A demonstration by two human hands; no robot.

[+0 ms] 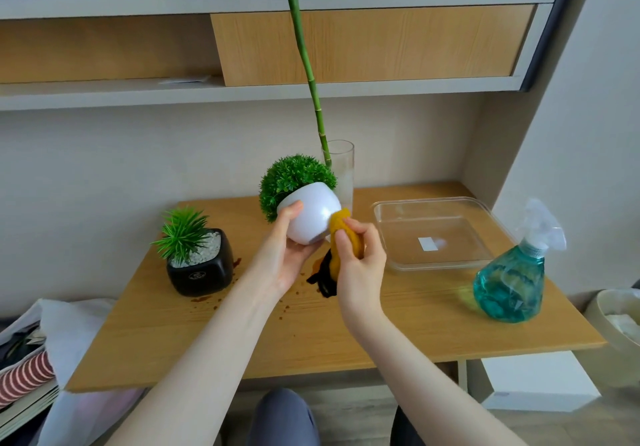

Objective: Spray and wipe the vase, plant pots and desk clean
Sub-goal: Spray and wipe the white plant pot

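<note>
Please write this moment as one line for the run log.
step: wiping white pot | left hand: holds pot tilted above desk | right hand: presses yellow cloth on pot | stains on desk: remain

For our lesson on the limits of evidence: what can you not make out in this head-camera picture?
- Bamboo stalk: top cut off by the upper edge.
- White pot: underside hidden by left hand and yellow cloth.
- Black pot: emblem too small to read.
- Glass vase: base hidden behind the white pot.
</note>
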